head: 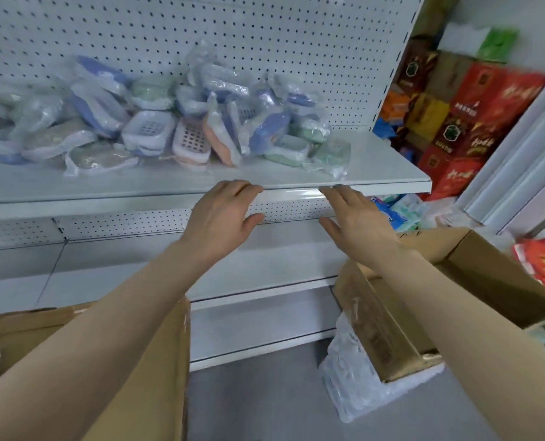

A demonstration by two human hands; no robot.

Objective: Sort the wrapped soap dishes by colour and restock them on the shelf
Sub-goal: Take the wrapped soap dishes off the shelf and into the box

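My left grip (223, 214) and right grip (354, 218) are hovering spread, empty, at the shelf (376, 173) lip. The dishes (156, 132) are lying heaped at 11 o'clock, colours mixed. Likely light, stiff, film-slippery; I am favouring a pinch across the shell, not loose wrap.

Wrapped soap dishes (26, 122) at pile's left end: blurred, colours uncertain, cut by left edge. Left cardboard box (169, 361): interior hidden behind left forearm (90, 345), cut by bottom edge. Red cartons (487, 100): print too blurred to read
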